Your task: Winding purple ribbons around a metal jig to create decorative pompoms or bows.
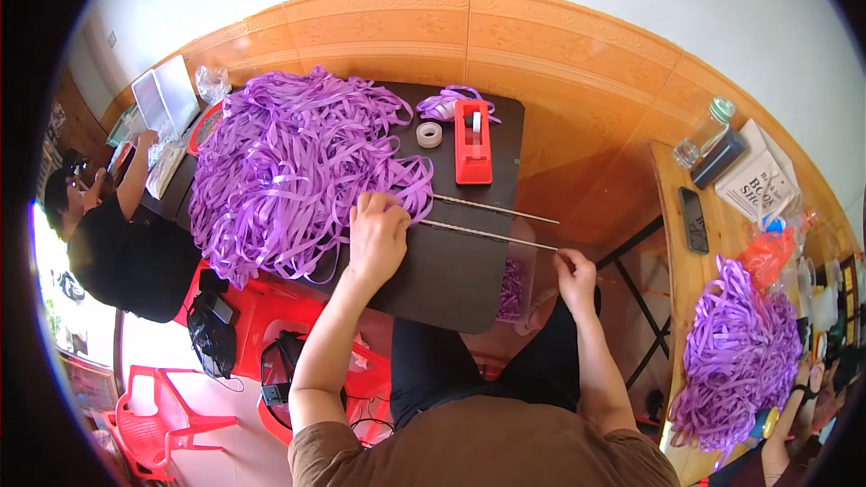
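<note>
A big tangled heap of purple ribbon (298,162) covers the left part of the dark table (451,284). Two thin pale rods lie side by side, pointing right and reaching past the table's edge: a far rod (505,210) and a near rod (492,234). My left hand (377,233) is closed at the heap's right edge, by the near rod's left end; its fingertips are partly hidden, with ribbon beside them. Beyond the table edge, my right hand (575,278) pinches at the near rod's right tip. Whether ribbon is between these fingers is too small to tell.
Behind the rods stand a red tape dispenser (473,144), a tape roll (429,134) and a small ribbon bundle (442,106). Below the table's right edge, a tub (511,293) holds purple ribbon. Another ribbon pile (740,361) lies on the wooden table. A person (131,243) works at left.
</note>
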The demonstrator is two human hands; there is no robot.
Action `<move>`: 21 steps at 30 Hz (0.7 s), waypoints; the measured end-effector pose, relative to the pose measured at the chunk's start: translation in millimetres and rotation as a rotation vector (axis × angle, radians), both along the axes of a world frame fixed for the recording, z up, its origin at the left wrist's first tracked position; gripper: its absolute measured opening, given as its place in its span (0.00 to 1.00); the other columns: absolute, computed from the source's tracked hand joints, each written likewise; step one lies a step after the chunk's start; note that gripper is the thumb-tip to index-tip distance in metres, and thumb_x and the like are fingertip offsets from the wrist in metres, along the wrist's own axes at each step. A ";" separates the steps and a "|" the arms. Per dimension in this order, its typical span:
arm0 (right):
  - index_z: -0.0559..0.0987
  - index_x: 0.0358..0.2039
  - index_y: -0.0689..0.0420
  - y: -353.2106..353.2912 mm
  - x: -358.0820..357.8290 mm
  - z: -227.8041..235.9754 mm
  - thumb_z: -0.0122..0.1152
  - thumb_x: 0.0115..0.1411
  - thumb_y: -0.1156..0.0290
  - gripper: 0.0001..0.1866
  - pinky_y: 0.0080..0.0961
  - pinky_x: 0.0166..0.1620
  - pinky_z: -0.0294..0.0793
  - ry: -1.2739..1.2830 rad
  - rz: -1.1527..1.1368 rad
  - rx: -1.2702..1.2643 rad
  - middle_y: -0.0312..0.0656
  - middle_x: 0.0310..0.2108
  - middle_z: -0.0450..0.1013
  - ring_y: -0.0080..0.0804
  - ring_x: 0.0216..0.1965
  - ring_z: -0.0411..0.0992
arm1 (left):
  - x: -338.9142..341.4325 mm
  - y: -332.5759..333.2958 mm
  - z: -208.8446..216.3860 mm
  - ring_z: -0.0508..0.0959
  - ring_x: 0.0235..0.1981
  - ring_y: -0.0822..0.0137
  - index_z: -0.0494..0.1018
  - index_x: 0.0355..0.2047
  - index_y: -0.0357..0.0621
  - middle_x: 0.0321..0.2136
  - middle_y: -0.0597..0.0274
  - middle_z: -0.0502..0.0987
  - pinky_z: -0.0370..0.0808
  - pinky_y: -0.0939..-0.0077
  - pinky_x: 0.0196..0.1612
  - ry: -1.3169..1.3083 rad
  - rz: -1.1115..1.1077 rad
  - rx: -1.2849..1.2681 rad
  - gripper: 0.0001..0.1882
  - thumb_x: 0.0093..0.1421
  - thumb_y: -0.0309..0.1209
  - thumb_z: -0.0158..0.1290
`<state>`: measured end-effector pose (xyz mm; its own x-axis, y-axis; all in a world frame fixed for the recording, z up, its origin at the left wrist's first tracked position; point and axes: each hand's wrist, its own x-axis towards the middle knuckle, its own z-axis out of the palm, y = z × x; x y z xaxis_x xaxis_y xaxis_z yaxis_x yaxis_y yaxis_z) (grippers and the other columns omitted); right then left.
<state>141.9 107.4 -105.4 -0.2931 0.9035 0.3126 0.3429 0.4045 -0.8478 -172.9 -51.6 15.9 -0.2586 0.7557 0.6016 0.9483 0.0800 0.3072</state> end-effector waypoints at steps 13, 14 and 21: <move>0.77 0.34 0.66 -44.3 -12.4 142.2 0.56 0.56 0.84 0.05 0.15 0.33 0.70 0.183 0.317 0.151 0.39 0.29 0.73 0.20 0.29 0.72 | -70.7 47.7 202.7 0.71 0.17 0.76 0.75 0.33 0.34 0.22 0.62 0.76 0.65 0.83 0.21 -0.618 -0.214 0.219 0.10 0.61 0.31 0.50; 0.77 0.33 0.65 -45.7 -13.6 146.5 0.57 0.55 0.84 0.05 0.15 0.33 0.70 0.158 0.347 0.180 0.39 0.29 0.73 0.20 0.29 0.71 | -86.2 50.4 217.4 0.70 0.16 0.77 0.75 0.34 0.34 0.22 0.61 0.76 0.65 0.83 0.20 -0.598 -0.199 0.254 0.11 0.60 0.31 0.50; 0.76 0.33 0.63 -49.8 -27.5 153.6 0.59 0.54 0.83 0.05 0.17 0.31 0.70 0.119 0.485 0.163 0.39 0.28 0.72 0.22 0.27 0.72 | -214.6 57.5 311.6 0.75 0.23 0.75 0.74 0.39 0.34 0.35 0.56 0.79 0.71 0.84 0.29 -0.626 -0.220 0.591 0.13 0.61 0.31 0.49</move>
